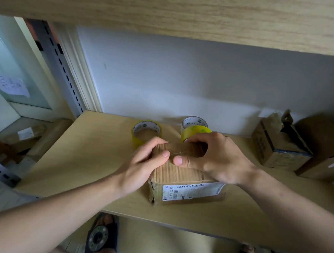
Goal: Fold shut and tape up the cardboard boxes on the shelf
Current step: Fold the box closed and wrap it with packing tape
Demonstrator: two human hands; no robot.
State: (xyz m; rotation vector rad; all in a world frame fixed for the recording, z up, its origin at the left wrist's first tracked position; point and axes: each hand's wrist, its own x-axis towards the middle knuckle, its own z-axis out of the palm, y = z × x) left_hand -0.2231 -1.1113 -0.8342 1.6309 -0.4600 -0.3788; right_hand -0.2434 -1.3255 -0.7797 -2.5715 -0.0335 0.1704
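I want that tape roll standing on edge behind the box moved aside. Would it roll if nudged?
Probably yes: the yellow tape roll stands on its round edge, so a nudge may roll it along the shelf. It looks stiff, with a cardboard core. The flat-lying roll should only slide.

the light wooden shelf [79,160] carries a closed cardboard box [181,177] near its front edge, two tape rolls [147,132] [195,127] behind, two brown boxes [277,149] [323,152] at the right edge.

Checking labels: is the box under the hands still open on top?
No: the box has its top flaps down flat, and both thumbs press a strip of tape along them.
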